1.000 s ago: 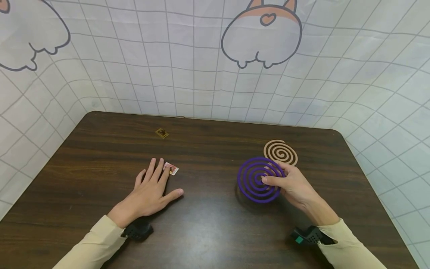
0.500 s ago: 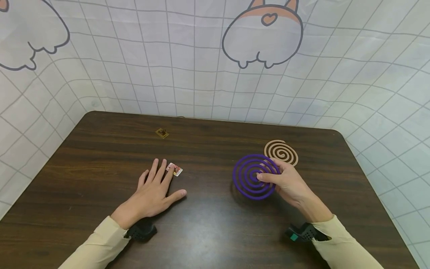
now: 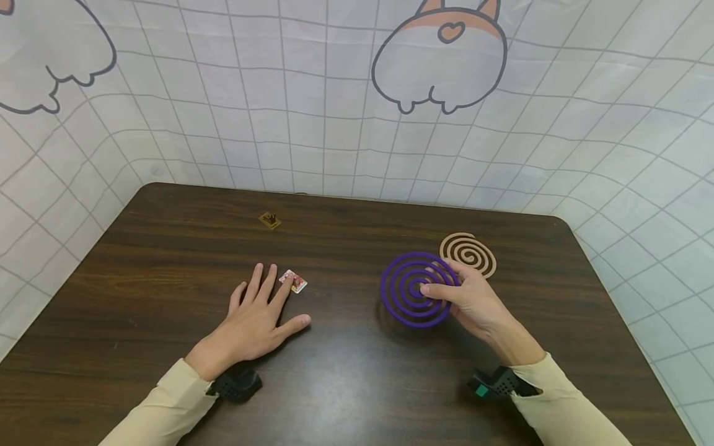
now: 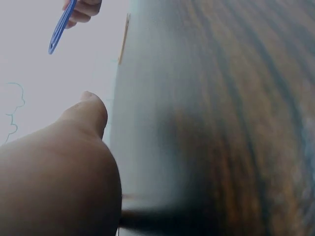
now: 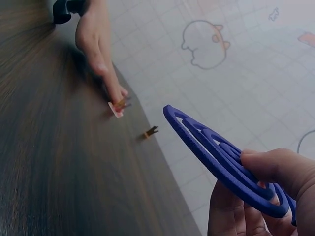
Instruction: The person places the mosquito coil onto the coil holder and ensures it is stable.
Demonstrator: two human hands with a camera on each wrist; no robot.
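Note:
A purple mosquito coil [image 3: 414, 288] is pinched in my right hand [image 3: 482, 303], thumb near its centre and fingers behind. It is held tilted above the table; the right wrist view shows the coil [image 5: 197, 146] nearly edge-on. My left hand [image 3: 245, 325] lies palm down with spread fingers. One of its fingertips rests on a small card printed in red and yellow [image 3: 297, 285]. Behind the right hand a tan mosquito coil [image 3: 470, 257] lies flat, partly covered by the fingers. Toward the back left sits a small gold metal piece with upright prongs [image 3: 270, 220].
The dark wood-grain table [image 3: 334, 384] has rounded far corners. A white grid-patterned curtain [image 3: 301, 111] with cartoon drawings hangs behind and beside it. Each wrist carries a black device, such as the left wrist device [image 3: 238, 385].
The right hand has moved left and slightly away with the purple coil. The left hand has shifted a little to the right, and the card under its finger has moved right as well.

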